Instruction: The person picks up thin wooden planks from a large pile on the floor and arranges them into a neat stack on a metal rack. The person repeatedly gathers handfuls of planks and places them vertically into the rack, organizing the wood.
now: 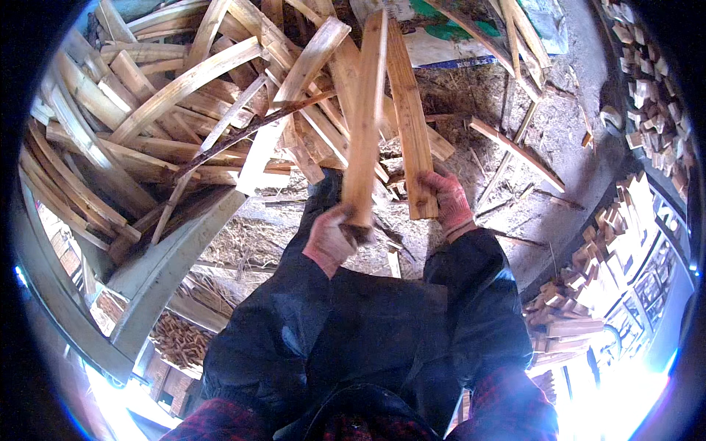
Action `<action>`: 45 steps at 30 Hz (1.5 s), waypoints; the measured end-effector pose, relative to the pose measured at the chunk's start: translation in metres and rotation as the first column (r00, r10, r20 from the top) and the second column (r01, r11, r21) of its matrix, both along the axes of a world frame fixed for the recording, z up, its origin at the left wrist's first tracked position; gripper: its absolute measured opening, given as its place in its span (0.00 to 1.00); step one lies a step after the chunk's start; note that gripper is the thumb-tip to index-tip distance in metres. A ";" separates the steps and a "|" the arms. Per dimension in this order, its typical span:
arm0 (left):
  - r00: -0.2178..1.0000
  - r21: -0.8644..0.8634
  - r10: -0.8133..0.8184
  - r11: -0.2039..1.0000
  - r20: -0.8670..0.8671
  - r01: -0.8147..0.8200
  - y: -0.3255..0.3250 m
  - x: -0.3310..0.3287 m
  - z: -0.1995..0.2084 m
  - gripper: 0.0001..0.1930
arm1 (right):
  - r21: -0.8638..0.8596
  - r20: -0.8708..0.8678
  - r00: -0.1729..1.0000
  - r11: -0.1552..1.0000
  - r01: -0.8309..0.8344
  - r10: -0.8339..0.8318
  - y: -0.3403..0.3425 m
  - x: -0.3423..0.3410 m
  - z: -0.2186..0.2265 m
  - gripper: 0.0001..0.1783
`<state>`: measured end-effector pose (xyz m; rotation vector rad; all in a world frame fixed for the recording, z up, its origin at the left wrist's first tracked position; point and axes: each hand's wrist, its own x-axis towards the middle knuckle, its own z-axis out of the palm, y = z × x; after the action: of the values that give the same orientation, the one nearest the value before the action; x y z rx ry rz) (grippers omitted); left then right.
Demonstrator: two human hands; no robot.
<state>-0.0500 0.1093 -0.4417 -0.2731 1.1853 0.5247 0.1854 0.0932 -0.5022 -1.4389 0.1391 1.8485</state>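
My left hand [332, 239], in a pink and white work glove, is closed around the near end of a long flat wooden slat [365, 125]. The slat points away from me and looks slightly smeared. Beside it, my right hand [446, 200], gloved the same way, grips the near end of a second wooden slat [409, 110]. A narrow gap separates the two slats, and they lean toward each other at their far ends. Beyond the left hand lies a heap of split wood strips [184, 140], some of them partly hidden behind the slats.
A pale beam [173, 253] runs along the left, next to the heap. Thin loose sticks [517, 156] lie on the littered floor at right. A white and green sheet [471, 37] lies at the far side. Stacked wood pieces [588, 279] line the right.
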 end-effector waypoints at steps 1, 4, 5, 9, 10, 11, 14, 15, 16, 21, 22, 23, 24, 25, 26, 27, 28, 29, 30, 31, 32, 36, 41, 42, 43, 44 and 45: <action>0.998 -0.002 0.056 0.998 -0.019 -0.056 0.003 -0.011 -0.008 0.19 | -0.004 0.034 0.999 1.000 0.005 -0.005 -0.002 -0.001 0.004 0.25; 0.764 0.001 -0.437 0.868 -0.474 0.497 0.012 -0.060 -0.041 0.28 | -0.014 0.107 0.994 1.000 -0.007 0.009 -0.005 -0.004 0.035 0.26; 0.377 -0.088 -0.529 0.658 -0.760 0.748 0.020 -0.078 -0.048 0.30 | -0.052 0.108 0.994 0.999 0.002 0.004 -0.008 -0.002 0.042 0.27; -0.346 -0.373 -0.145 0.263 -0.927 0.890 0.092 -0.097 -0.051 0.46 | -0.023 0.151 0.987 0.998 0.050 -0.046 -0.041 0.005 0.023 0.27; -0.480 -0.493 -0.112 0.197 -0.870 0.848 0.107 -0.106 -0.063 0.47 | -0.032 0.118 0.992 0.998 0.053 -0.049 -0.040 0.002 0.018 0.27; -0.613 -0.628 -0.151 0.093 -0.776 0.773 0.116 -0.136 -0.082 0.49 | -0.038 0.066 0.997 0.998 0.041 -0.039 -0.035 -0.003 0.017 0.27; -0.640 -0.678 -0.403 -0.063 -0.655 0.733 0.152 -0.144 -0.101 0.51 | -0.033 -0.078 0.996 0.998 0.048 -0.051 -0.038 -0.006 -0.005 0.26; -0.633 -0.664 -0.427 -0.094 -0.646 0.742 0.160 -0.143 -0.102 0.52 | -0.038 -0.120 0.992 0.999 0.028 -0.032 -0.033 -0.011 -0.007 0.26; -0.626 -0.650 -0.449 -0.123 -0.637 0.750 0.164 -0.141 -0.101 0.52 | -0.040 -0.164 0.986 0.999 0.007 -0.014 -0.027 -0.017 -0.009 0.26; 0.345 0.054 -0.713 0.397 -0.610 0.916 0.132 -0.106 -0.061 0.36 | 0.010 -0.154 0.984 0.996 0.090 -0.087 -0.016 -0.058 -0.039 0.22; 0.674 0.181 -0.596 0.676 -0.436 0.714 0.111 -0.111 -0.070 0.29 | -0.012 -0.178 0.978 0.994 0.104 -0.105 -0.013 -0.068 -0.034 0.22; 0.805 0.233 -0.517 0.777 -0.293 0.584 0.101 -0.099 -0.071 0.25 | -0.040 -0.183 0.974 0.991 0.127 -0.132 -0.012 -0.073 -0.029 0.22; 0.898 0.260 -0.415 0.860 -0.143 0.439 0.093 -0.082 -0.069 0.20 | -0.063 -0.192 0.968 0.986 0.151 -0.161 -0.011 -0.075 -0.021 0.21; 0.900 0.185 -0.380 0.889 -0.216 0.419 0.087 -0.064 -0.064 0.15 | -0.048 -0.207 0.966 0.988 0.146 -0.152 -0.011 -0.078 -0.014 0.22; 0.837 0.176 -0.413 0.851 -0.359 0.495 0.074 -0.058 -0.076 0.14 | -0.050 -0.204 0.968 0.989 0.140 -0.147 -0.013 -0.083 -0.008 0.22; 0.752 0.149 -0.497 0.783 -0.434 0.604 0.075 -0.041 -0.069 0.17 | -0.055 -0.183 0.971 0.988 0.147 -0.154 -0.016 -0.083 -0.009 0.23; 0.651 0.111 -0.568 0.705 -0.503 0.700 0.077 -0.026 -0.062 0.21 | -0.060 -0.163 0.973 0.986 0.153 -0.161 -0.019 -0.082 -0.010 0.23; 0.335 -0.029 -0.637 0.489 -0.694 0.872 0.077 -0.018 -0.066 0.26 | -0.074 -0.151 0.982 0.992 0.104 -0.115 -0.024 -0.076 -0.016 0.24; -0.037 -0.238 -0.595 0.264 -0.803 0.935 0.077 -0.019 -0.071 0.32 | -0.062 -0.181 0.977 0.993 0.102 -0.112 -0.026 -0.073 -0.021 0.24; -0.153 -0.308 -0.496 0.246 -0.854 0.919 0.069 -0.023 -0.082 0.42 | -0.052 -0.210 0.972 0.994 0.101 -0.110 -0.028 -0.070 -0.026 0.24; -0.148 -0.291 -0.477 0.242 -0.866 0.926 0.067 -0.024 -0.085 0.42 | -0.052 -0.227 0.967 0.993 0.107 -0.116 -0.031 -0.067 -0.028 0.25; 0.279 0.036 -0.484 0.452 -0.829 0.891 0.056 -0.066 -0.122 0.41 | -0.032 -0.218 0.970 0.994 0.100 -0.105 -0.023 -0.079 -0.043 0.27; 0.621 0.243 -0.480 0.635 -0.620 0.733 0.049 -0.050 -0.127 0.32 | 0.007 -0.174 0.979 0.994 0.114 -0.111 -0.013 -0.087 -0.072 0.24; 0.756 0.310 -0.406 0.733 -0.514 0.605 0.044 -0.049 -0.131 0.30 | -0.004 -0.188 0.974 0.992 0.128 -0.126 -0.010 -0.090 -0.071 0.24; 0.729 0.255 -0.453 0.731 -0.514 0.633 0.041 -0.046 -0.135 0.26 | -0.013 -0.202 0.969 0.990 0.142 -0.141 -0.007 -0.093 -0.069 0.24; 0.793 0.293 -0.406 0.773 -0.453 0.563 0.039 -0.038 -0.132 0.25 | -0.028 -0.204 0.966 0.987 0.159 -0.161 -0.006 -0.092 -0.065 0.25; 0.851 0.324 -0.355 0.812 -0.386 0.485 0.037 -0.028 -0.124 0.24 | 0.031 -0.237 0.945 0.970 0.241 -0.227 -0.004 -0.089 -0.047 0.26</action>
<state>-0.0776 0.1467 -0.5658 0.4548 1.3550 0.4114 0.0964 0.0889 -0.5493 -1.1096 0.3526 1.8010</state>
